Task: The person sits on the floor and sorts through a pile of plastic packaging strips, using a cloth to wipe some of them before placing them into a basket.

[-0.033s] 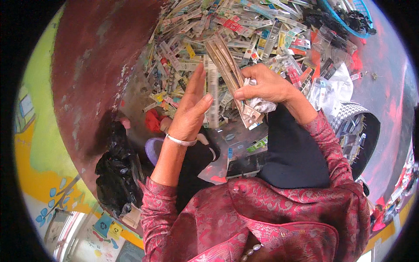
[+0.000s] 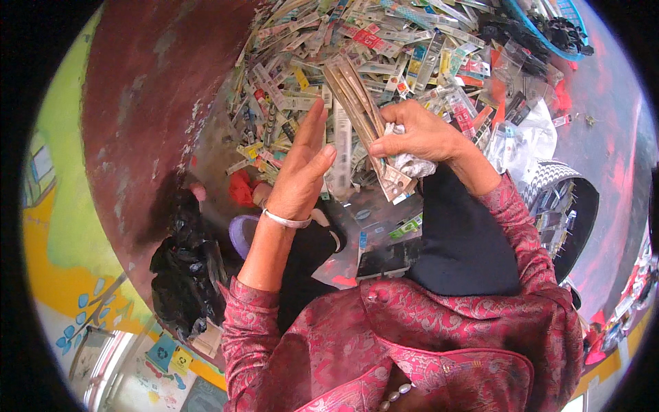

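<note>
My right hand is closed on a bundle of long, thin flat packets, brownish and clear, fanned slightly at the upper end. A crumpled white cloth or tissue is tucked in the same hand, under the fingers. My left hand is held upright opposite, its fingers stretched and the thumb apart. Between the hands is a blurred clear strip-shaped sleeve, close to the left thumb; whether it touches the hand I cannot tell. Below and beyond both hands spreads a big heap of similar narrow packets.
A black plastic bag lies at the left by the reddish-brown wall. At far right stands a blue basket beside black plastic. A dark open bag with packets is by my right arm. White plastic lies nearby.
The clear sleeve between my hands has shifted slightly to the right, away from the left fingers. Both hands and the bundle are almost where they were.
</note>
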`<move>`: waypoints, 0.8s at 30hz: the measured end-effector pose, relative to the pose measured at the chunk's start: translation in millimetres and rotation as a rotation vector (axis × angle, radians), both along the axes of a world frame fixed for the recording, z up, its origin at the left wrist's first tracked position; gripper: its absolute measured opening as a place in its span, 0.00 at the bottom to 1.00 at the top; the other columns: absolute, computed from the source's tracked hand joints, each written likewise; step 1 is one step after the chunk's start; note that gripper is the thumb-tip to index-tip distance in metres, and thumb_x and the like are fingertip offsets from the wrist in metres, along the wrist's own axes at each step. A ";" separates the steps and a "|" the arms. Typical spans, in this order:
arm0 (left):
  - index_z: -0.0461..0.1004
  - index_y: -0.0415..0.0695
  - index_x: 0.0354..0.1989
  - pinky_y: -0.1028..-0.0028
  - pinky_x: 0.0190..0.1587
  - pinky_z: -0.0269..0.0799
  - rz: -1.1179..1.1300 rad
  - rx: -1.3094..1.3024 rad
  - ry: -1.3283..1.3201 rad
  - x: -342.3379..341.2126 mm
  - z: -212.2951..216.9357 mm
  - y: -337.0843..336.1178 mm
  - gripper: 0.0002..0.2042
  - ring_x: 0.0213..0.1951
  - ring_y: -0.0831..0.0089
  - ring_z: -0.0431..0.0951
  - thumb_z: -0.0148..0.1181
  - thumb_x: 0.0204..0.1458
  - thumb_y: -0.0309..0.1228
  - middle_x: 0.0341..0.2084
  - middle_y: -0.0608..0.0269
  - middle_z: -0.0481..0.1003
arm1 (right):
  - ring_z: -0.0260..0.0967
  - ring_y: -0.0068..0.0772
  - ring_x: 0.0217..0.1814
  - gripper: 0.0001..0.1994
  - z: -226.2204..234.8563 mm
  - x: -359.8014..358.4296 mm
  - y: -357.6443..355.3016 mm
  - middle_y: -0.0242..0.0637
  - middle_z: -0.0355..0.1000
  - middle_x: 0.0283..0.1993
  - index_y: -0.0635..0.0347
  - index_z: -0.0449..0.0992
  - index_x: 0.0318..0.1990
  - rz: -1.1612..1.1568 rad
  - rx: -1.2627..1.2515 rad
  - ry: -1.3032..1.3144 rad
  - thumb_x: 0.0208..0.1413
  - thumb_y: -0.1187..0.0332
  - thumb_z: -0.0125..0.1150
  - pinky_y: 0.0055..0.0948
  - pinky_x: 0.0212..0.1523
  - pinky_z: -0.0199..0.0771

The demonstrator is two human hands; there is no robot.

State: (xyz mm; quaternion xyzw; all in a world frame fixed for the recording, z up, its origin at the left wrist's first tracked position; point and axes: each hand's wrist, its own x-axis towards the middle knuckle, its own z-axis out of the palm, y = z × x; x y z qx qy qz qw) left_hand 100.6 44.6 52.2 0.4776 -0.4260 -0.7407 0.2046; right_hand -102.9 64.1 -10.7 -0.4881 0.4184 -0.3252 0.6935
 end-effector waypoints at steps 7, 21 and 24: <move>0.52 0.40 0.58 0.64 0.58 0.49 0.102 0.187 0.153 7.7 -3.3 3.1 0.34 0.59 0.64 0.55 0.53 0.48 0.48 0.57 0.54 0.56 | 0.60 0.17 0.27 0.20 13.6 17.5 2.2 0.31 0.67 0.22 0.67 0.74 0.28 0.159 0.030 0.031 0.39 0.55 0.64 0.21 0.28 0.61; 0.63 0.36 0.45 0.64 0.53 0.62 0.394 0.074 0.274 19.2 -2.4 3.0 0.17 0.50 0.59 0.66 0.52 0.52 0.36 0.45 0.46 0.68 | 0.64 0.16 0.28 0.17 5.4 28.2 14.6 0.31 0.72 0.26 0.67 0.76 0.30 0.421 0.111 -0.086 0.44 0.58 0.61 0.20 0.29 0.64; 0.61 0.37 0.48 0.64 0.52 0.62 0.361 0.007 0.321 15.3 12.8 3.8 0.20 0.51 0.60 0.66 0.52 0.52 0.37 0.46 0.49 0.67 | 0.63 0.15 0.27 0.15 21.7 24.9 13.9 0.29 0.72 0.25 0.67 0.75 0.30 0.392 0.115 -0.176 0.46 0.60 0.58 0.21 0.29 0.64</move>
